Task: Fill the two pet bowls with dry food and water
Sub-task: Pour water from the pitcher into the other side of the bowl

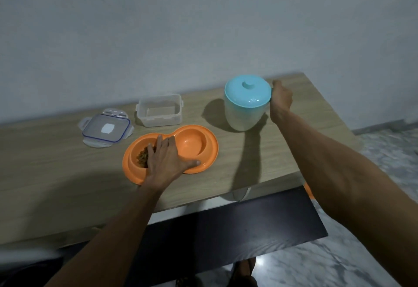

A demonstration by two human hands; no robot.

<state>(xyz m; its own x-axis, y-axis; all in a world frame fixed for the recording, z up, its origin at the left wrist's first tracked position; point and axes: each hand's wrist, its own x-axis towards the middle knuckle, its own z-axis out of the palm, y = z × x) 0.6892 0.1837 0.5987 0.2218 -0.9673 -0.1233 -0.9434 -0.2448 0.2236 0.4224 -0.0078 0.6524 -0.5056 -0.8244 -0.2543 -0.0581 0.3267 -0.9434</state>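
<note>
Roughly halfway, judging by the table: dry food (142,158) already in the left well of the orange double bowl (204,151), right well empty. Left hand (166,159) spread flat, steadying it. Right hand (280,101) at the lidded jug (246,103); grip hidden. Water left.

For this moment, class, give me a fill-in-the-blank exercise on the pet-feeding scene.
1. The dry food lies in the ____ bowl of the orange double dish.
2. The jug wears a ____ lid.
3. The clear container is ____ inside.
4. The left hand rests on the ____.

Missing: left; blue; empty; dish
</note>
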